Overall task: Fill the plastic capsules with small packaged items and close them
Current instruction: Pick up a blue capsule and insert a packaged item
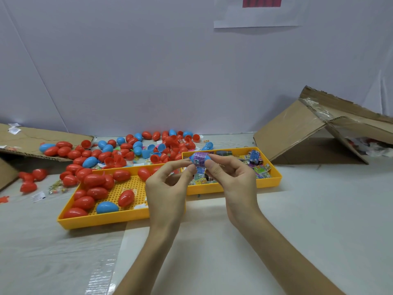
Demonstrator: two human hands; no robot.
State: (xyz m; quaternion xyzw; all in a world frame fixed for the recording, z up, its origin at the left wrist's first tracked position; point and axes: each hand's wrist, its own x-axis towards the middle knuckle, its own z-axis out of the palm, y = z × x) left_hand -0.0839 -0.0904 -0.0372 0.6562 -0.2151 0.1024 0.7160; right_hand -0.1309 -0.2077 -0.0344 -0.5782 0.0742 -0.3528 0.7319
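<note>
Held capsule: a blue capsule (193,159) was up in the air over the near-left end of the right tray, its two halves apart, with a purple packet (201,156) showing between them
Left hand: the left hand (168,184) pinched the left half between thumb and fingertips, the other fingers loosely curled
Right hand: the right hand (231,179) pinched the right half between thumb and forefinger
Step in hand: probably pressing the halves together over the packet; the seam was not yet shut
Done so far: the left tray (102,220) held a batch of closed capsules (93,182), nearly all red and one blue; whether each was filled could not be told
Supply: the right tray (270,182) held plenty of packaged items (258,167), heaped towards its far right end
Left to do: a loose pile (136,150) of red and blue capsules and open halves lay on the table (319,209) behind the trays, so by the look of it much of the job remained
Surroundings: a cardboard box (297,133) lay tipped over at the right, and more cardboard lay at the left edge
</note>
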